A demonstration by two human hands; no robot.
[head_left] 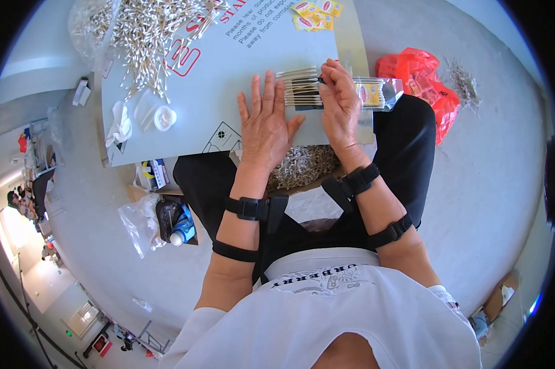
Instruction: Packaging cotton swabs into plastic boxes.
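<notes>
A row of cotton swabs point(302, 87) lies side by side on the grey printed board. My left hand point(264, 120) is laid flat with fingers stretched, its fingertips along the row's left end. At the other end, my right hand point(341, 107) has its fingers curled together; whatever is between thumb and fingertips is hidden. Just right of that hand, a clear plastic packet point(393, 93) of cotton swabs with a yellow label point(368, 94) lies at the board's right edge. A dark patch shows beneath the loose row.
Loose cotton swabs point(148, 37) spill from a clear bag at the board's far left. Yellow labels point(316, 15) lie at the top right. A white round tub point(164, 118) stands left. Below the board is a box of swabs point(305, 167); a red plastic bag point(416, 77) is right.
</notes>
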